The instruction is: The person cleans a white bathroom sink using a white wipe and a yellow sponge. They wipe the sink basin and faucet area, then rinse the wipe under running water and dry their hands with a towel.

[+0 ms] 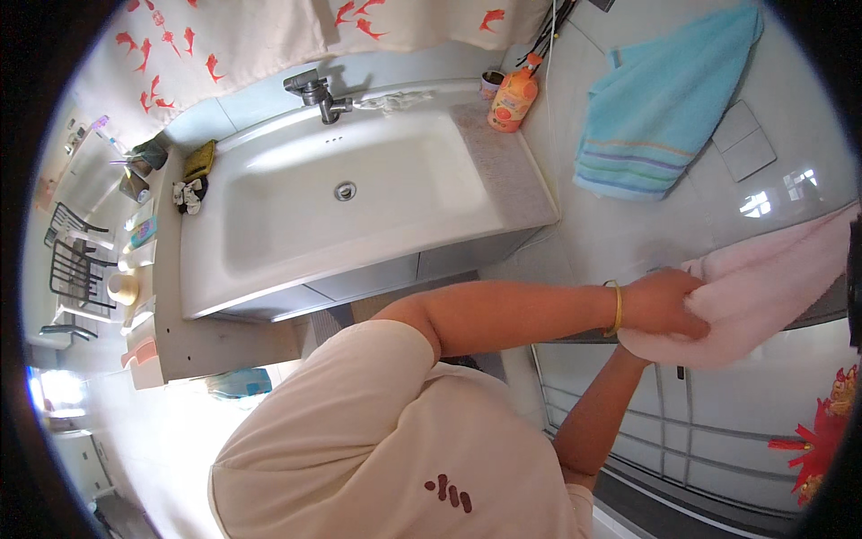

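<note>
My left hand (663,301), with a gold bangle (614,308) at its wrist, grips the lower part of a pink towel (774,283). The towel stretches up to the right edge of the view, beside the tiled wall. My right forearm (599,411) rises from below and ends under the towel's lower edge. The towel and my left hand cover my right hand, so its fingers are hidden. Above and to the right, a light blue towel (660,108) with striped bands hangs on the wall.
A white washbasin (363,229) with a dark faucet (320,94) lies left of my hands. On its right corner stand an orange pump bottle (514,98) and a small cup (491,82). A glazed door (714,397) with a red ornament (818,438) is at the lower right.
</note>
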The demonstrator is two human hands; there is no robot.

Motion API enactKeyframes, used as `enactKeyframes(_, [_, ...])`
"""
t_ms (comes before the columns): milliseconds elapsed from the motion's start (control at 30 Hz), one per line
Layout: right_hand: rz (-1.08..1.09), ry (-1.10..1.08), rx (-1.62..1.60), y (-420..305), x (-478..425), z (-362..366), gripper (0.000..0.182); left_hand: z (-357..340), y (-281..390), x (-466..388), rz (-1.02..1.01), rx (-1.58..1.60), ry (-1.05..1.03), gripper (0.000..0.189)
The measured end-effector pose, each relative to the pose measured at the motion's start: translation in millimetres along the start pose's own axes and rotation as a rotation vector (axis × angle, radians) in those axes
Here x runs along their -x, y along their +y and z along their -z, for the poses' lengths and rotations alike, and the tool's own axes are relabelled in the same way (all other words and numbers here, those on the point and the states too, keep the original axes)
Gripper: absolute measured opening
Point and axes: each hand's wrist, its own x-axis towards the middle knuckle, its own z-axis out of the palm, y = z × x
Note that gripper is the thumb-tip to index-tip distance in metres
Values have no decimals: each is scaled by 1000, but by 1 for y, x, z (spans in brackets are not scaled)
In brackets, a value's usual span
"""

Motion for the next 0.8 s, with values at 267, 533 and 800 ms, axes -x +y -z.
enactKeyframes(267, [-24, 83, -28, -3, 0, 4, 58, 8, 16, 3, -527, -799, 488, 60])
enactKeyframes(533, [-22, 153, -48, -15, 0, 9, 56, -43, 3, 8, -479, 589, -176, 29])
enactKeyframes(800, [-97, 198, -37, -17, -1, 4, 54, -47, 6, -3, -519, 1033, 60, 28])
